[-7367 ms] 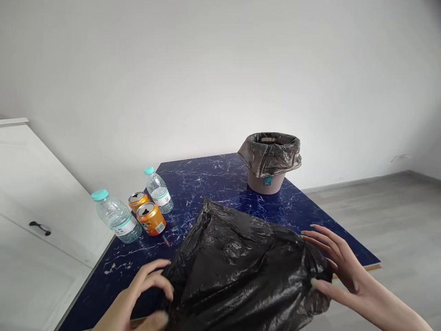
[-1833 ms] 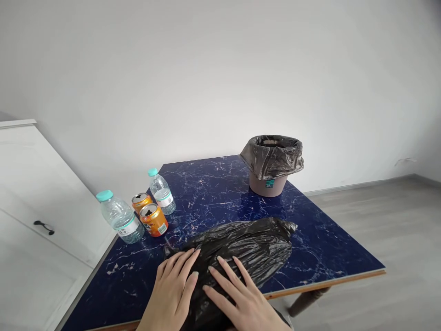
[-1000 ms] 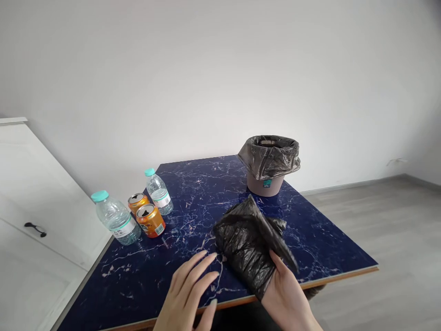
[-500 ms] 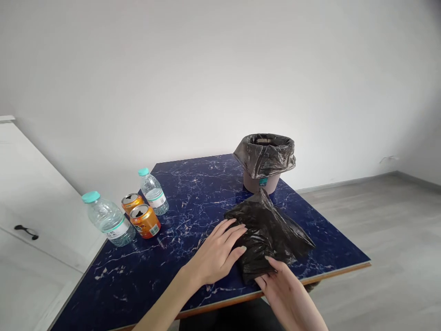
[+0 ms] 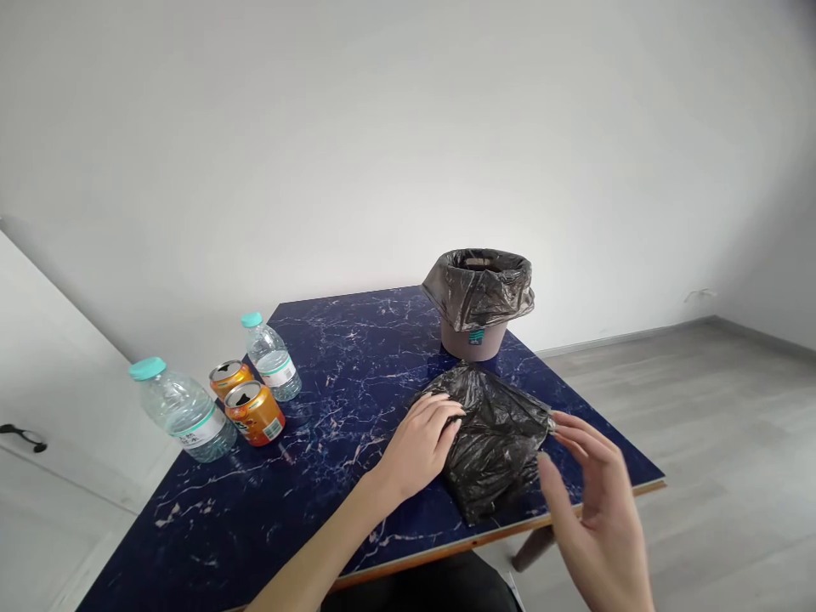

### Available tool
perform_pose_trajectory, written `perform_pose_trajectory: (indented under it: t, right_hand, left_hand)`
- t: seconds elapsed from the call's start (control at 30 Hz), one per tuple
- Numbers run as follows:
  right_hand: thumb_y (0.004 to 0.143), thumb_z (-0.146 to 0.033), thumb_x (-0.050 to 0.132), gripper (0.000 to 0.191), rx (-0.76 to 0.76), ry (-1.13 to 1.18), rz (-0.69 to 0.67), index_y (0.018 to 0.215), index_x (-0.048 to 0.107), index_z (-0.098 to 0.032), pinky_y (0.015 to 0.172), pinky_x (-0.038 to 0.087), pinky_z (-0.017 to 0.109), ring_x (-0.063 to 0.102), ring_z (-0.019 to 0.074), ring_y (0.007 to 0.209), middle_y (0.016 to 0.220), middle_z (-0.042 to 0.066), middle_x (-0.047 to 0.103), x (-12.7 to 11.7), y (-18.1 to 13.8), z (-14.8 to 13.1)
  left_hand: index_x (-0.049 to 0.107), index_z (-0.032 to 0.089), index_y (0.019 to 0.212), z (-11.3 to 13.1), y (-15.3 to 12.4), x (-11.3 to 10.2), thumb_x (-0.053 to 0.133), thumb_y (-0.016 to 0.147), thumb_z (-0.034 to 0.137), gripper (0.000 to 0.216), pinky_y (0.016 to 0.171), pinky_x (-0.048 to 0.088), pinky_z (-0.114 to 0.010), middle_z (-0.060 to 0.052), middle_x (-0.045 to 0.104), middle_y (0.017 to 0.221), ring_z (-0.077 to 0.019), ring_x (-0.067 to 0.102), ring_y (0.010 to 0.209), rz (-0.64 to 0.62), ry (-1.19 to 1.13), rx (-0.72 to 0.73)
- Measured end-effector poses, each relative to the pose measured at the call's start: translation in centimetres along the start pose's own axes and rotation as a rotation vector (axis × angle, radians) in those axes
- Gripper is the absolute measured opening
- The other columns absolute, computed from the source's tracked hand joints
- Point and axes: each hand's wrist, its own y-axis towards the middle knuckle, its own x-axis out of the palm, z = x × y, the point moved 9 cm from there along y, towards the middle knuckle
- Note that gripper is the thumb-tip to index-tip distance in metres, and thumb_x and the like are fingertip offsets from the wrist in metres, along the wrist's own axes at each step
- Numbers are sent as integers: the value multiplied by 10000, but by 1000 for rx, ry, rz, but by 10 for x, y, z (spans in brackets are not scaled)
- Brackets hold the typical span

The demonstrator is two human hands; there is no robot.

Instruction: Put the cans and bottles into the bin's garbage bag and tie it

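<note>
A crumpled black plastic bag (image 5: 490,442) lies spread on the table near its front edge. My left hand (image 5: 424,442) rests on the bag's left side, fingers stretched over the plastic and thumb a little apart. At the bag's right edge is my right hand (image 5: 592,484). Its fingertips touch the plastic, while the thumb stands well away from the fingers. Behind the bag stands a trash bin (image 5: 462,342), grey-brown where it shows, with a black liner (image 5: 488,297) folded over its rim.
On the left of the blue marbled table (image 5: 344,357) stand two orange cans (image 5: 255,414) with opened tops, between a large water bottle (image 5: 191,416) and a smaller one (image 5: 274,361), both with turquoise caps. A white cabinet (image 5: 51,493) is at the left, and a wall (image 5: 382,153) rises behind.
My right hand has moved from the bag's front edge to its right side and opened wider. The bag lies flatter. My left hand stays on it. The view has shifted slightly right.
</note>
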Motion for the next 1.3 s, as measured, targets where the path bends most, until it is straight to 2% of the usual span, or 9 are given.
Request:
perform_pose_trajectory:
  t: [0.1,0.23,0.43,0.6,0.73,0.8,0.93,1.1,1.3]
  right_hand:
    - [1029,-426,573,310,-96,-117,-123,1304,603,-285,1062,511,569,548,347,1360,1448,142,585,22,3,-12]
    - [1059,-395,524,279,-174,-171,-191,1309,588,-289,1064,524,535,589,319,1331,1421,125,612,37,7,-15]
    - [1085,-396,487,319,-163,-243,-371,1377,576,-304,1049,568,503,566,321,1395,1531,106,558,60,2,11]
    - [1101,-334,447,316,-285,-270,-447,1351,631,-274,1193,469,551,468,316,1502,1519,89,601,79,0,20]
    - [1099,-342,433,390,-270,-326,-499,1449,585,-259,1152,516,535,486,319,1495,1580,94,562,92,-2,37]
    - [1102,-350,411,465,-239,-366,-524,1543,505,-237,1140,524,533,475,319,1505,1630,111,506,98,-4,49]
    - [1110,-408,390,550,-250,-501,-515,1616,425,-195,1228,362,654,362,352,1572,1663,147,454,102,-9,66]
    - [1094,-582,382,668,-215,-678,-547,1640,409,-198,1145,411,709,272,413,1598,1709,151,361,99,-14,85]
    - [1093,-612,350,694,-222,-762,-568,1659,382,-211,1113,467,648,276,385,1603,1726,138,321,97,-15,86]
  left_hand:
    - [645,288,1318,6,3,11,424,1119,315,298,1319,324,-498,-7,708,1403,-222,508,1486,-109,-42,34]
    - [664,300,1316,12,0,15,422,1115,316,315,1319,316,-529,-9,706,1417,-232,508,1494,-184,-135,56]
    - [725,289,1269,13,-5,19,567,1052,384,285,1302,345,-543,-16,757,1325,-274,542,1467,-272,-248,39]
    - [768,292,1150,0,-7,29,628,1025,462,253,1280,372,-524,-20,705,1411,-317,415,1554,-296,-257,-6]
    - [519,329,1501,-8,-9,37,721,983,410,562,1189,459,-453,-18,785,1247,-275,657,1338,-320,-411,-101]
    - [452,333,1549,-9,-9,38,779,940,354,692,1118,506,-398,-33,765,1289,-247,736,1199,-319,-486,-136]
    - [484,302,1517,-16,-10,38,877,837,363,788,1146,478,-433,-35,786,1138,-277,704,1233,-281,-435,-166]
    - [564,299,1438,-20,-9,30,893,790,514,758,1200,454,-518,-116,595,1501,-337,521,1442,-170,-215,-63]
    - [230,263,1697,-17,-16,40,532,992,714,889,1341,158,-595,-79,199,1778,-339,118,1651,-388,5,-15]
